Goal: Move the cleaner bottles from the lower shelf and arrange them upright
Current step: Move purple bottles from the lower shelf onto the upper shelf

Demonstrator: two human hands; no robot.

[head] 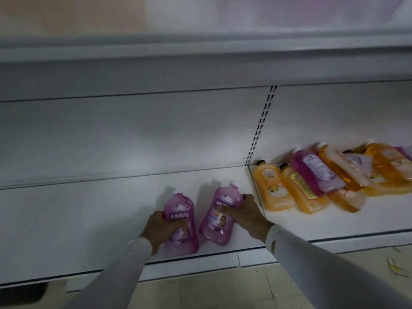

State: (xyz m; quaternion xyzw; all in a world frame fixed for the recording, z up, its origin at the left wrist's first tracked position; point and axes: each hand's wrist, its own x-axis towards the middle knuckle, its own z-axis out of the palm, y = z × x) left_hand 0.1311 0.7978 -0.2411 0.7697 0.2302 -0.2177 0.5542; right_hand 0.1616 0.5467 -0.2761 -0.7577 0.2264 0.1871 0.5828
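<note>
Two purple cleaner bottles stand on the white lower shelf (89, 219) near its front edge. My left hand (157, 228) grips the left purple bottle (181, 228), which stands upright. My right hand (244, 214) grips the right purple bottle (217, 216), which leans to the right. To the right, past the shelf divider, a pile of orange bottles (270, 189) and one purple bottle (312, 172) lies flat and overlapping.
An upper shelf (200, 52) overhangs the space. A slotted upright (260, 126) splits the white back panel. The tiled floor (223, 291) lies below the shelf edge, with yellow paper scraps (396, 268) at the right.
</note>
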